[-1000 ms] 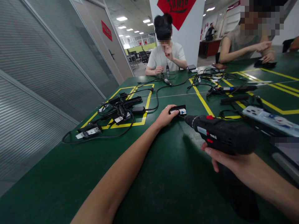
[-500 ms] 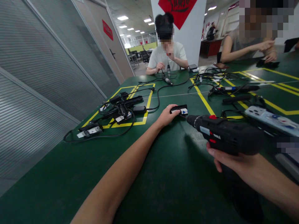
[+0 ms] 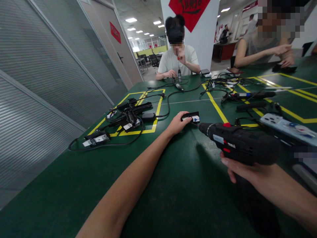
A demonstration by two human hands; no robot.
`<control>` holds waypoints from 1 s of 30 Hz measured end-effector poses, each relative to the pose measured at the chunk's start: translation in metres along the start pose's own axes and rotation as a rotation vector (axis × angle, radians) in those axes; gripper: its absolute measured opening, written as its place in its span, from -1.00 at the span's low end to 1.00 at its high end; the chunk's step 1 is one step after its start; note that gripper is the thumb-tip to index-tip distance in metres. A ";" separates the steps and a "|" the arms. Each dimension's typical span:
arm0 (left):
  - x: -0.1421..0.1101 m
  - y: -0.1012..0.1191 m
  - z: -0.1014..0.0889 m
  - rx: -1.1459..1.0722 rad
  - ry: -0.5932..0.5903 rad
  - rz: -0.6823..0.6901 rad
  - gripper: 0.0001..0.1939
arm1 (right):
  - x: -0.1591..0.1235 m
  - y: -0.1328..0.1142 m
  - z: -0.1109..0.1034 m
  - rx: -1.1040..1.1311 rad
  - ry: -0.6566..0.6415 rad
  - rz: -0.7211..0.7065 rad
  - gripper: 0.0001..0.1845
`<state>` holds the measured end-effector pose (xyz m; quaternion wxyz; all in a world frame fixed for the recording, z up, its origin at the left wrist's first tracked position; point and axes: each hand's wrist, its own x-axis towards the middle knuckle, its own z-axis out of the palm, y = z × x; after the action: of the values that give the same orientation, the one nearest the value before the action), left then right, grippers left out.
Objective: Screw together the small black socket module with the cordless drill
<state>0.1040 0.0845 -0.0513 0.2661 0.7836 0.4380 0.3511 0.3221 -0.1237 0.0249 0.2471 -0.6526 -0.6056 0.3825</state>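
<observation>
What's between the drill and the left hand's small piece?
Head view: a thin bit reaches from the drill toward the small piece; contact is unclear.

- Pistol-grip power drill (image 3: 244, 142): black with red accents and a pale label, body roughly level, chuck pointing left, thin bit reaching the small part's near side, contact unclear
- Small black-and-white part (image 3: 195, 117): blue mark at its right, lying on the green table (image 3: 173, 185)

Near the counter's (image 3: 104, 185) left edge lies a device cluster (image 3: 130, 116). Right of it — well in from that edge — a part (image 3: 195, 118) lies in the left hand (image 3: 178, 123), the drill (image 3: 244, 143) in the right hand (image 3: 249, 172) just rightward. Cables (image 3: 226, 79) lie toward the far edge, a person (image 3: 190, 57) behind it.
</observation>
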 end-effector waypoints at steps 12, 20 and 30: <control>0.001 0.000 0.001 -0.001 0.006 0.000 -0.56 | 0.000 -0.003 -0.001 0.038 -0.007 0.013 -0.52; 0.000 0.002 0.000 0.006 0.002 -0.016 -0.57 | -0.001 -0.005 -0.001 0.034 0.021 -0.029 -0.51; 0.002 0.004 -0.001 -0.005 0.005 -0.039 -0.57 | 0.003 -0.004 -0.001 0.150 -0.006 0.041 -0.55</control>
<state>0.1058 0.0841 -0.0471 0.2735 0.7735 0.4529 0.3489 0.3201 -0.1197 0.0278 0.2859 -0.6433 -0.5625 0.4336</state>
